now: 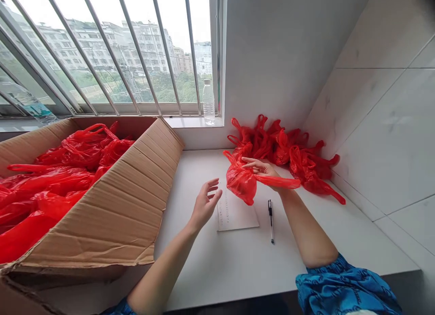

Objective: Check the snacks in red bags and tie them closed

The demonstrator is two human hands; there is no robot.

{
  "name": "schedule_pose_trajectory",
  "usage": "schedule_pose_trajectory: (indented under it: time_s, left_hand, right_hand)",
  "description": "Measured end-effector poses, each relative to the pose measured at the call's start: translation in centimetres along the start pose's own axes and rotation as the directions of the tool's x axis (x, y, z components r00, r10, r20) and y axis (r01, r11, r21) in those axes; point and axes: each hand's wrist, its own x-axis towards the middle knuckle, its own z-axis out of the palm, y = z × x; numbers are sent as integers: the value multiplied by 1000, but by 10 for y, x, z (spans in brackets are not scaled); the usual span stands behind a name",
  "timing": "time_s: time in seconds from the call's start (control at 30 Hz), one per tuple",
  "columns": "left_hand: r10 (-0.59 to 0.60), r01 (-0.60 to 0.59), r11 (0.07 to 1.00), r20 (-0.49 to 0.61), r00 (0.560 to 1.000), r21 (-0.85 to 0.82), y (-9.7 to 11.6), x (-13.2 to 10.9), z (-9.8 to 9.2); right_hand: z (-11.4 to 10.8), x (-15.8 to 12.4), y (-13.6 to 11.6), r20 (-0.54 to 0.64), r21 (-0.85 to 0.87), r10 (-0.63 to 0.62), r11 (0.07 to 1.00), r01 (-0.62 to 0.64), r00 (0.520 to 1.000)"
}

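Observation:
A tied red plastic bag [242, 181] is at my right hand [261, 167], which grips it near the knot with the index finger stretched out to the left. One loop of the bag trails right across my wrist. To the left, my left hand [206, 201] is open, fingers apart and curved toward the bag, holding nothing. Beneath the bag lies a white notebook [239, 217] with rows of small writing, its upper part covered. A capped black pen [271, 220] rests on the white table right of the notebook.
More tied red bags [282, 145] are heaped against the wall at the back right. A big cardboard box [112, 215] full of red bags stands on the left. A clear plastic bottle [208, 102] is on the sill by the barred window; another bottle [36, 109] is at far left.

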Motion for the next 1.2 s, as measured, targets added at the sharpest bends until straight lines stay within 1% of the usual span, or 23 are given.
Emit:
schedule_pose_trajectory:
  time_s: [0.03,0.1,0.17,0.23,0.3,0.4,0.47,0.53,0.6,0.63,0.7,0.73,0.8,0.83,0.9,0.93,0.97,1.0,1.1,1.13,1.17,1.2]
  left_hand:
    - [4,-4,1000,-32,999,11,-4,1,1]
    - [11,-8,998,-39,999,67,-9,2,-1]
    - [1,-3,989,12,1000,151,-12,0,-4]
    - [-18,4,977,65,998,213,-14,-2,-4]
    - [-27,2,973,106,994,229,-14,-3,1]
    - [5,-57,959,186,982,276,-17,-3,14]
    - [19,-91,942,221,975,324,-19,-2,21]
    - [14,-85,945,220,975,316,-21,0,22]
    - [-11,-38,954,162,987,296,-21,1,16]
    - [-31,-10,948,123,992,319,-21,2,12]
    - [-87,47,894,70,994,446,-20,2,3]
    - [-122,62,849,80,989,525,-20,1,0]
    - [-174,31,777,167,970,628,-19,-1,-1]
    - [-179,-2,768,217,960,640,-19,-3,0]
    - [-140,-63,798,287,948,599,-19,-5,4]
    - [-110,-76,828,293,950,555,-19,-5,6]
    - [-84,-70,862,277,957,502,-20,-5,7]
    - [-66,-50,895,241,968,444,-20,-4,7]
    - [-44,27,967,63,997,255,-23,3,4]
    - [-40,36,982,15,999,188,-24,6,3]
    - [-35,36,992,-9,999,120,-25,9,1]
    - [-31,32,998,-11,999,61,-25,11,0]
  right_hand:
    - [2,-3,0,17,57,26,998,-27,1000]
    - [4,-10,5,-24,109,110,988,-107,994]
    - [7,-20,11,-93,96,198,977,-189,976]
    - [12,-31,13,-105,68,252,967,-246,962]
    - [23,-41,10,-46,28,261,965,-260,964]
    - [48,-48,4,66,-69,240,969,-235,969]
    - [63,-50,4,90,-126,244,964,-232,966]
    - [72,-51,9,96,-126,265,959,-253,959]
    - [72,-52,15,85,-72,289,956,-283,954]
    - [70,-53,18,64,-50,301,953,-298,952]
    - [67,-54,21,24,-66,340,939,-337,940]
    - [67,-54,20,31,-97,358,930,-353,933]
    - [71,-54,17,86,-161,370,921,-354,925]
    - [74,-53,15,116,-170,363,924,-342,925]
    - [80,-52,13,134,-140,336,938,-318,932]
    - [82,-51,13,123,-115,332,941,-319,935]
    - [82,-50,13,114,-89,343,938,-334,933]
    - [81,-51,13,109,-61,363,932,-358,926]
    - [69,-54,12,120,15,428,902,-432,896]
    - [64,-56,10,157,37,442,891,-452,883]
    - [59,-59,8,220,46,453,880,-474,864]
    - [54,-62,5,291,35,463,870,-493,837]
